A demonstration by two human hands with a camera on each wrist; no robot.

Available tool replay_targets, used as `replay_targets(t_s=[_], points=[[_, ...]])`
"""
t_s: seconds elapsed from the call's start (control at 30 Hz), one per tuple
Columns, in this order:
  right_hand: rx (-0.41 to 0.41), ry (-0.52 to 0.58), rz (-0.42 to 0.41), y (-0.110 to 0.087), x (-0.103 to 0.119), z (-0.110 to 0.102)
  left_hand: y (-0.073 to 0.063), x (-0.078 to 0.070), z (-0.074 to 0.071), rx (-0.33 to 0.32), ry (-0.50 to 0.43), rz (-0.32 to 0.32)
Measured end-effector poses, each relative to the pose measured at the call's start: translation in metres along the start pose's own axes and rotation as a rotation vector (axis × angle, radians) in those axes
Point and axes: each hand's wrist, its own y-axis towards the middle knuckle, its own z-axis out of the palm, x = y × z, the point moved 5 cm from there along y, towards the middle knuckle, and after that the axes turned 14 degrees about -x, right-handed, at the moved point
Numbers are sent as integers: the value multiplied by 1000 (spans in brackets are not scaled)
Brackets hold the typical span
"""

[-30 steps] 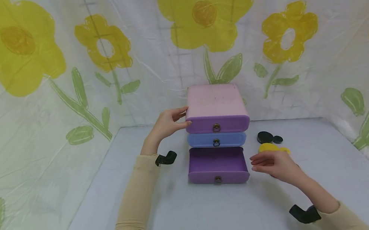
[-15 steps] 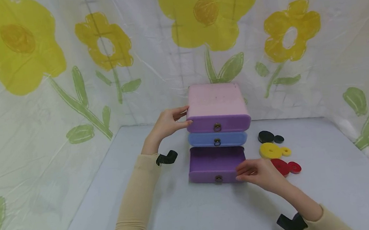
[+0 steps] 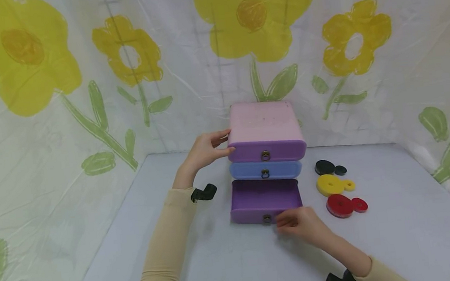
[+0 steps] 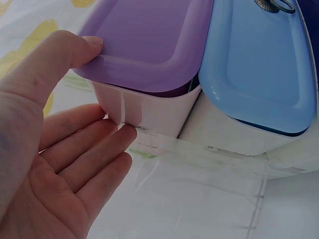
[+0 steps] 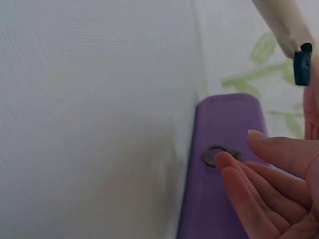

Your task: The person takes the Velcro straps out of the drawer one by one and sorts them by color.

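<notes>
A small cabinet (image 3: 264,120) with a pink top has three stacked drawers. Its purple top drawer (image 3: 247,153) and blue middle drawer (image 3: 244,171) are pushed in, while the purple bottom drawer (image 3: 247,215) is pulled out. My left hand (image 3: 204,151) rests on the cabinet's upper left corner. Its thumb (image 4: 92,47) touches the purple top drawer front, and the nearly straight fingers lie against the pink side. My right hand (image 3: 306,227) is at the bottom drawer's front, loosely bent fingers beside the ring pull (image 5: 215,155); I cannot tell whether a fingertip touches the ring.
Right of the cabinet lie round flat pieces in large and small pairs: black (image 3: 325,167), yellow (image 3: 330,185) and red (image 3: 340,206). A white sheet with painted yellow flowers (image 3: 251,14) hangs behind the white table (image 3: 222,269).
My right hand has moved left and slightly down, from beside the cabinet to the bottom drawer's front, uncovering the red and yellow pieces. My left hand stays on the cabinet corner.
</notes>
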Motion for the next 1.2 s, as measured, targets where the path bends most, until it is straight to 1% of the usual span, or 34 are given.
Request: replay_targets(t_s=[0.2,0.27,0.43,0.5,0.63,0.77,0.83,0.9,1.0,1.07,1.2], points=[[-27,-20,35,3,-7,14,11,28,6,-15,9,-6],[-36,-23,47,4,-8,17,13,33,7,-19,12,2],[-60,-26,90,5,-8,22,15,35,8,-24,-1,20],[-80,-36,112,5,-8,23,15,34,8,-25,1,20],[-126,-55,128,7,-7,24,15,34,8,-23,6,13],[-148,-31,142,10,-7,23,15,34,8,-14,-7,7],[-151,-12,154,12,-8,23,11,24,6,-8,-6,4],[-156,0,158,14,-9,23,10,24,6,-7,-16,7],[-174,8,155,17,-9,22,11,24,6,-12,-17,11],[-186,9,147,19,-9,20,15,35,8,-20,-20,14],[-201,20,161,25,-13,19,15,35,7,-29,-1,11]])
